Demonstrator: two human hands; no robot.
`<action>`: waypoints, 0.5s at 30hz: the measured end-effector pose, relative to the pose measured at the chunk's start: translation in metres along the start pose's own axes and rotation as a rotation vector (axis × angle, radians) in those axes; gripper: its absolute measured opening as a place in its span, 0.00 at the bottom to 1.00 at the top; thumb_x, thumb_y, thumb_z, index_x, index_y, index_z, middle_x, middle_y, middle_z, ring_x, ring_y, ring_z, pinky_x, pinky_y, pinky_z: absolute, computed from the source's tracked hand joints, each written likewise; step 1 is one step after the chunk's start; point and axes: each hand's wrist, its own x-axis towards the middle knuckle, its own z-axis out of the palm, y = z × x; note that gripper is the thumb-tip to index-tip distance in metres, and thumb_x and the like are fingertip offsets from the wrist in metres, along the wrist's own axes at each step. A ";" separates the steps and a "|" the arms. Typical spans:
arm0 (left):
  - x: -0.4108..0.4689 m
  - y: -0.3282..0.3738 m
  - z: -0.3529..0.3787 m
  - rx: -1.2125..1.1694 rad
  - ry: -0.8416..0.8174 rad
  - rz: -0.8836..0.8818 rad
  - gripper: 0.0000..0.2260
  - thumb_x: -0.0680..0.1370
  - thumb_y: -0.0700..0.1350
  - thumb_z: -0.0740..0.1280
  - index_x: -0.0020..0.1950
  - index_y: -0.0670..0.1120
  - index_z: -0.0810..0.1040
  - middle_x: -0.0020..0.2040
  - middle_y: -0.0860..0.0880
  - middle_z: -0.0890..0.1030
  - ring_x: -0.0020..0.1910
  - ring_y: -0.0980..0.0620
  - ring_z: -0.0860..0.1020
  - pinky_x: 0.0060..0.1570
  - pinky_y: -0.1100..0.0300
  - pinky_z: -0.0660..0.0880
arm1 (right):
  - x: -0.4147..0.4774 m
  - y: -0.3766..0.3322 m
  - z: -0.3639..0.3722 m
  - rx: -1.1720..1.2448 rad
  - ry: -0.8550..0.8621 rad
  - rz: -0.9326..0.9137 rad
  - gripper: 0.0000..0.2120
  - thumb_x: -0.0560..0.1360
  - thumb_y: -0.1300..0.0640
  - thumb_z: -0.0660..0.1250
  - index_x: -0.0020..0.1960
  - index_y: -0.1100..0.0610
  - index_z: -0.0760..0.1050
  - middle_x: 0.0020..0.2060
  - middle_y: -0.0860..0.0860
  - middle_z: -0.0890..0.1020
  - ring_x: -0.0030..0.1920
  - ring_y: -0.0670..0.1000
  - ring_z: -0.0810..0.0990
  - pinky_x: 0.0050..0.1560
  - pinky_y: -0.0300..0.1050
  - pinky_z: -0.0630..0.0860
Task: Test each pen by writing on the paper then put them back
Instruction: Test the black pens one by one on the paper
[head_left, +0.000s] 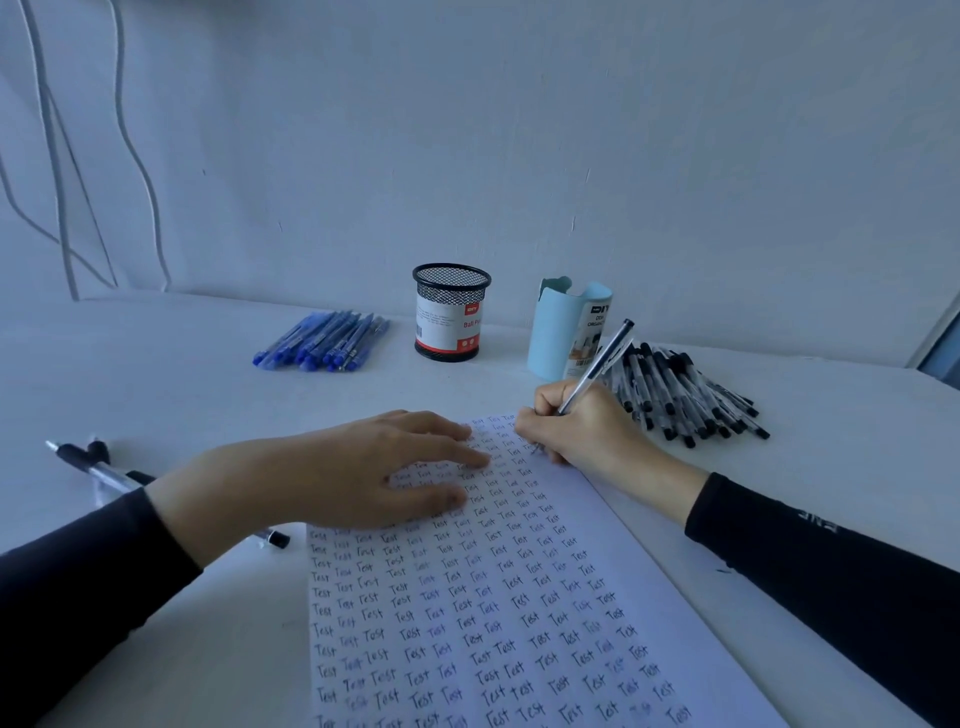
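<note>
**Setting.** Plain pale wall (571, 130), matte. White tabletop (156, 395), smooth, with a curved far edge against the wall.

**Paper** (467, 597). One white sheet, flat, running from the near edge towards the middle. It is covered with close rows of the handwritten word "Test" in dark ink, some paler. Little blank space is left apart from the right margin.

**Left hand** (363, 467). Lies palm down on the sheet's upper left, fingers straight and spread, pinning it. Its grip holds nothing.

**Right hand** (582, 431). Rests at the sheet's far right corner. Its grip is closed in a writing pinch round the pen in use.

**Pen in use** (602, 361). Slim clear barrel, dark end, tilted up and away. The tip sits at the paper, hidden under the fingers.

**Black pens** (680, 389). A loose heap of clear barrels with black caps, just right of the writing hand.

**Blue pens** (324, 340). A smaller fanned bunch at far left.

**Mesh pen cup** (451, 312). Black wire, round, with a red-and-white label. No pen shows above the rim.

**Desk organiser** (558, 332). Pale blue cylinder, smooth, with a wavy rim and a printed sleeve.

**Loose pens** (98, 470). They lie by the left sleeve, with black rubbery sections.

**Progress.** Judged well advanced, going by the filled sheet. This pen is mid-test. Which piled pens remain untested cannot be told, and returning them appears outstanding.
</note>
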 end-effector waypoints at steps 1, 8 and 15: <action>0.000 0.000 0.000 0.000 0.000 0.000 0.23 0.76 0.68 0.54 0.72 0.72 0.60 0.75 0.68 0.56 0.72 0.67 0.56 0.73 0.61 0.56 | 0.000 0.001 0.000 0.007 0.006 0.002 0.18 0.74 0.63 0.69 0.28 0.64 0.68 0.21 0.54 0.73 0.21 0.48 0.70 0.26 0.35 0.68; 0.000 0.000 0.000 -0.002 -0.001 -0.001 0.23 0.75 0.69 0.54 0.71 0.72 0.60 0.75 0.68 0.56 0.72 0.67 0.56 0.73 0.61 0.56 | 0.001 -0.001 -0.002 0.002 -0.017 0.022 0.18 0.73 0.63 0.69 0.27 0.61 0.69 0.22 0.55 0.75 0.22 0.49 0.72 0.26 0.36 0.69; 0.000 0.000 0.000 -0.012 0.005 -0.003 0.26 0.73 0.71 0.52 0.71 0.72 0.61 0.75 0.68 0.57 0.73 0.66 0.56 0.75 0.57 0.57 | 0.001 0.000 -0.002 -0.011 -0.014 0.010 0.18 0.73 0.64 0.69 0.26 0.60 0.69 0.21 0.54 0.74 0.23 0.50 0.71 0.26 0.37 0.69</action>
